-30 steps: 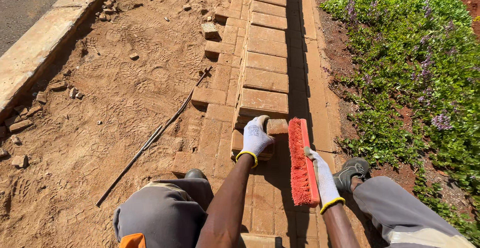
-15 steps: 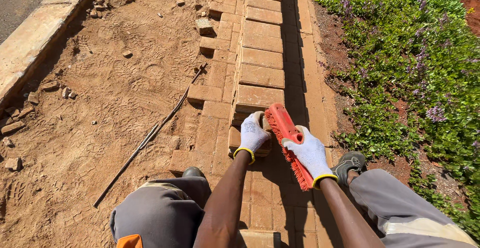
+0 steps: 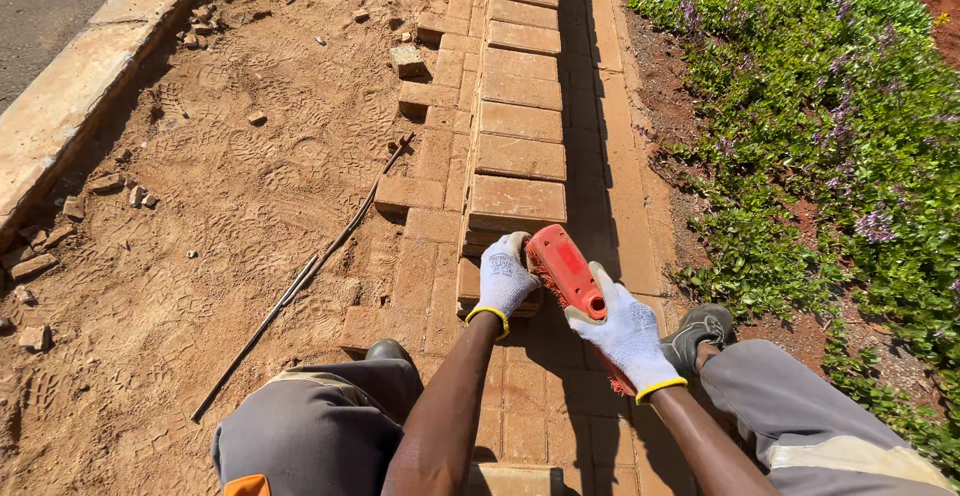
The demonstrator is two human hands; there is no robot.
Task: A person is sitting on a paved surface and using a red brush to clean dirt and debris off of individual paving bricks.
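Note:
My right hand, in a white glove with a yellow cuff, grips a red brush with orange bristles, its flat back turned up and slanted toward the upper left. My left hand, gloved the same, rests on a paving brick at the near end of a row of bricks stacked on the laid paving. The brush tip touches the left glove. My knees in grey trousers frame the hands.
A thin metal rod lies on the sandy bed to the left. A concrete kerb with brick rubble runs along the far left. Green flowering plants border the right. My shoe is near the paving edge.
My right hand has turned the brush from standing on its edge at the right to lying slanted with its back up, and moved it left until it meets my left hand.

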